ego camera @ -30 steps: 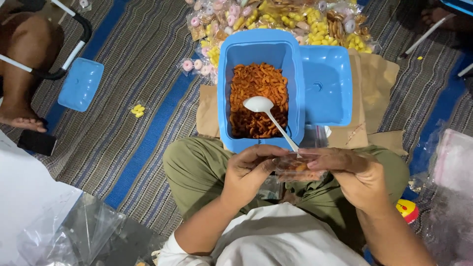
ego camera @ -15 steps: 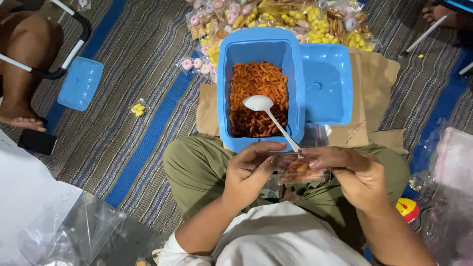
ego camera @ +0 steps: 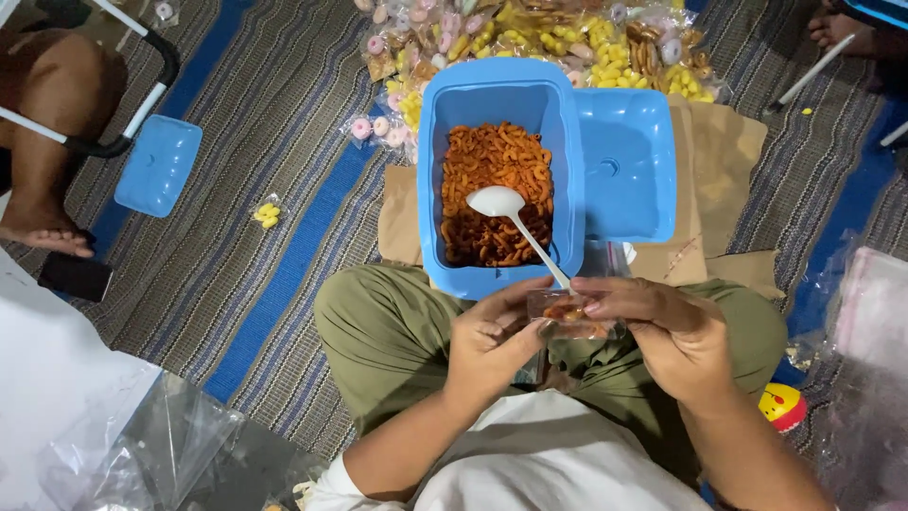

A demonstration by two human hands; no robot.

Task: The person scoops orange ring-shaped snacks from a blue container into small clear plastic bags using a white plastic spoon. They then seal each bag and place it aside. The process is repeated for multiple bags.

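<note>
My left hand point(ego camera: 494, 339) and my right hand point(ego camera: 662, 326) together hold a small clear plastic bag point(ego camera: 570, 315) with a few orange snacks in it, above my lap. A white plastic spoon point(ego camera: 515, 220) lies in the blue tub point(ego camera: 558, 132) just beyond my hands, its handle reaching toward the bag. The tub holds orange curled snacks point(ego camera: 492, 180). Its blue lid point(ego camera: 624, 166) lies to the right of it, on brown paper point(ego camera: 724, 161).
Many small packed snack bags point(ego camera: 530, 38) lie heaped behind the tub on the striped mat point(ego camera: 265, 161). Another blue lid point(ego camera: 158, 166) and a yellow snack packet point(ego camera: 267, 215) lie to the left. Another person's leg point(ego camera: 47, 123) is far left. Clear plastic bags point(ego camera: 161, 454) lie bottom left and right.
My hands and the small bag stay in nearly the same place; the fingers have shifted slightly on the bag. The spoon rests as before.
</note>
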